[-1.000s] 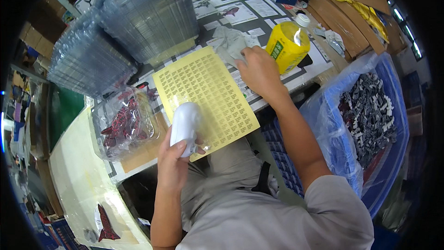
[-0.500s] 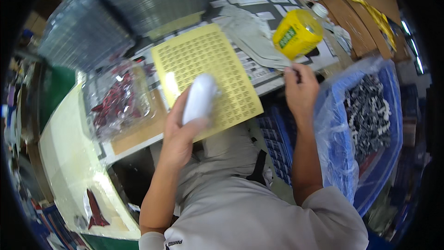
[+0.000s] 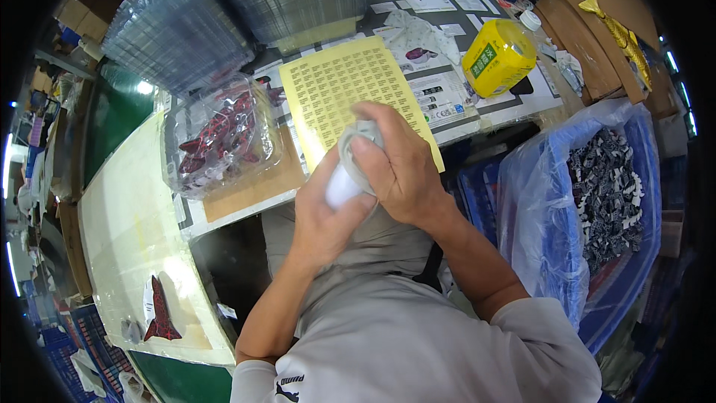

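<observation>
A smooth white rounded object (image 3: pixel 344 188), blurred and of a kind I cannot make out, is held low over the table's front edge. My left hand (image 3: pixel 322 213) is closed around its lower part. Over its upper end, my right hand (image 3: pixel 403 160) presses a bunched grey-white cloth (image 3: pixel 365 134), thumb on top and fingers wrapped round. Behind both hands lies a yellow sheet (image 3: pixel 347 78) printed with rows of small labels; the hands hide its lower middle part.
A clear tray (image 3: pixel 257 160) of dark red pieces stands left, before stacked clear trays (image 3: pixel 186 37). A yellow bottle (image 3: pixel 498 58) and a pale cloth (image 3: pixel 424 36) are at back right. Right of me is a blue bin (image 3: pixel 647 231) of black-and-white pieces. A red tail-shaped piece (image 3: pixel 160 313) lies lower left.
My right hand has come left from beside the bottle with a cloth and now presses it on the white object. My left hand has moved slightly right with that object.
</observation>
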`<control>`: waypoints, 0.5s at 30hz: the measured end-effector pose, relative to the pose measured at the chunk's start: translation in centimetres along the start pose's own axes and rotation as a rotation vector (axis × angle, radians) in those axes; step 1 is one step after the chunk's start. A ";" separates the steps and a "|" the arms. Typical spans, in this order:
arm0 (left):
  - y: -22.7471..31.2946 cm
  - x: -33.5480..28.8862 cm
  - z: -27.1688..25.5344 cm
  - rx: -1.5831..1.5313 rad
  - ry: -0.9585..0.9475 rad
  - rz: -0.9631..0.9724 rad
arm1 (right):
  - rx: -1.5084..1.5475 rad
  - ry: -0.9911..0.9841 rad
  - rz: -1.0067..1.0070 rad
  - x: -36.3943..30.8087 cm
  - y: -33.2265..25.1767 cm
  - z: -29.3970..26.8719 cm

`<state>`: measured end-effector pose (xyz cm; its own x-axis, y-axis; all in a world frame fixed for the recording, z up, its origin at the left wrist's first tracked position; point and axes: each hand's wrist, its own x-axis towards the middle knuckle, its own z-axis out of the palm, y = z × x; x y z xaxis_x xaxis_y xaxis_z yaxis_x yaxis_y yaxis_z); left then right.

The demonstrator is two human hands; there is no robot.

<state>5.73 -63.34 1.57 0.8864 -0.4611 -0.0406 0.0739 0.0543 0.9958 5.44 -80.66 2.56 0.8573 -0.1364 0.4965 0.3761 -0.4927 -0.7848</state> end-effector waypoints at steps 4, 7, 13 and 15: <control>0.2 -0.9 -0.4 0.062 0.042 0.070 | 0.381 -0.091 0.268 0.5 1.3 0.1; 0.1 -1.4 -1.1 0.073 0.085 0.118 | 0.636 -0.114 0.309 -0.2 0.9 0.5; -0.7 -2.6 -1.7 0.321 0.102 0.202 | 0.428 -0.089 0.126 -1.8 0.4 3.8; -0.9 -2.5 -1.9 0.315 0.099 0.219 | 0.462 -0.092 0.131 -1.7 0.7 4.1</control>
<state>4.27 -60.57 0.58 0.9064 -0.3806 0.1834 -0.2523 -0.1395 0.9575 5.72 -77.30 -0.35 0.9274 -0.0845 0.3644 0.3622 -0.0404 -0.9312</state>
